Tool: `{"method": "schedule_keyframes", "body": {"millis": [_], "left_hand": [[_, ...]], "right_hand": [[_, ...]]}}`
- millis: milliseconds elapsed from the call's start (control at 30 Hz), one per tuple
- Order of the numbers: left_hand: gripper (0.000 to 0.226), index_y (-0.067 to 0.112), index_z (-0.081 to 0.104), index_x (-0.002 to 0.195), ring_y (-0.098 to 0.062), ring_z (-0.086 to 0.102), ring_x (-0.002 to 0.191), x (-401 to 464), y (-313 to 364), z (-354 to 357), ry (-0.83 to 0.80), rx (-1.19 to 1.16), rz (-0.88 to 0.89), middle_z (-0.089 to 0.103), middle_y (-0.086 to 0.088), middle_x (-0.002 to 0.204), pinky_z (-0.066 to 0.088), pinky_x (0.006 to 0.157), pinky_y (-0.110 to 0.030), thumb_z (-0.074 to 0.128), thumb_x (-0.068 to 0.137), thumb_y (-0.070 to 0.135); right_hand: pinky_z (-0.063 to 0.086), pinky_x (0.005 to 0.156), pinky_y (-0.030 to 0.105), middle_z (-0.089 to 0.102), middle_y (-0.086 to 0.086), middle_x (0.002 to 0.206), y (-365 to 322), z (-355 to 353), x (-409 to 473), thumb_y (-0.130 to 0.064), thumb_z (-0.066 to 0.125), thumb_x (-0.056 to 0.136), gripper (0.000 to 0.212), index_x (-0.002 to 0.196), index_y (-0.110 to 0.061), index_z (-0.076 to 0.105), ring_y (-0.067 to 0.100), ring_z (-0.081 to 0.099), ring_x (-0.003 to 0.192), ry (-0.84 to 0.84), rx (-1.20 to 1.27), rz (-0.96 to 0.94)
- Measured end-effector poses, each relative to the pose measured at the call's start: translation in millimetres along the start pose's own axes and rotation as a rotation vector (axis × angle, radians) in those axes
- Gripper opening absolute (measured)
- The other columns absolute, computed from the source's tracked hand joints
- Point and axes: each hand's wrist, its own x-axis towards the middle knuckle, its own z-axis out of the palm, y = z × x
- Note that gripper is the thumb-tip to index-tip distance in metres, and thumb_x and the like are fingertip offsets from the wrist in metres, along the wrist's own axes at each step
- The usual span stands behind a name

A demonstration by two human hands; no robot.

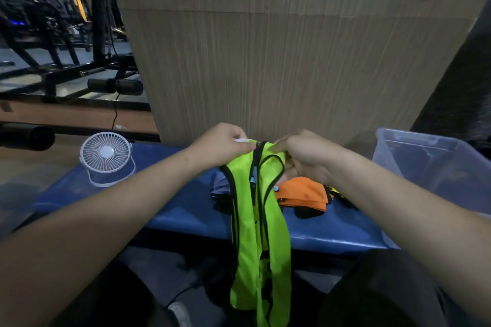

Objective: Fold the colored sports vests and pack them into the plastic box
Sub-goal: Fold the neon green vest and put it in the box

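A neon green sports vest [261, 241] with black trim hangs from both my hands, its lower part dangling past the front edge of the blue bench [186, 210]. My left hand [225, 143] pinches its top left shoulder strap. My right hand [303, 154] grips the top right strap. An orange vest [303, 194] lies on the bench just under my right hand, with a grey-blue vest [219, 184] behind the green one. The clear plastic box [425, 167] stands open at the right end of the bench.
A small white desk fan [106, 158] stands at the bench's left end. A tall wood-grain panel [279, 56] rises right behind the bench. Black gym equipment [53, 42] fills the far left. My dark-trousered knees are below the bench edge.
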Motion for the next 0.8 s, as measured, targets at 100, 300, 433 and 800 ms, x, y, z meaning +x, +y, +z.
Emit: {"method": "schedule_keyframes", "body": {"millis": [100,300,433,800], "left_hand": [[0.011,0.014,0.069,0.083,-0.006,0.055,0.065,-3,8,14,-0.015,-0.018,0.021,0.064,0.004,0.072,0.040,0.057,-0.021,0.072,0.088,0.024],[0.005,0.017,0.072,0.085,-0.001,0.060,0.070,-5,8,14,-0.057,-0.094,0.030,0.071,0.004,0.082,0.044,0.059,-0.013,0.069,0.089,0.019],[0.017,0.022,0.071,0.082,0.009,0.056,0.065,-8,9,9,-0.155,-0.147,0.063,0.068,0.011,0.078,0.041,0.060,-0.007,0.062,0.092,0.011],[0.027,0.027,0.072,0.105,0.001,0.065,0.085,-19,12,-2,-0.230,0.007,0.195,0.074,0.009,0.092,0.049,0.080,-0.023,0.082,0.080,0.034]], "right_hand": [[0.061,0.053,0.038,0.066,0.028,0.077,1,8,-2,0.005,0.047,0.095,0.025,0.111,0.021,0.058,0.036,0.068,0.059,-0.020,0.056,-0.006],[0.060,0.053,0.035,0.063,0.031,0.084,5,11,-5,0.003,0.045,0.097,0.026,0.117,0.019,0.052,0.035,0.070,0.059,-0.054,0.133,-0.025],[0.061,0.054,0.037,0.062,0.030,0.091,4,15,-9,0.003,0.043,0.099,0.017,0.111,0.006,0.055,0.032,0.071,0.057,-0.078,0.144,-0.031],[0.063,0.065,0.044,0.066,0.029,0.087,4,11,-6,0.002,0.046,0.096,0.024,0.112,0.017,0.056,0.037,0.070,0.067,-0.088,0.237,-0.039]]}}
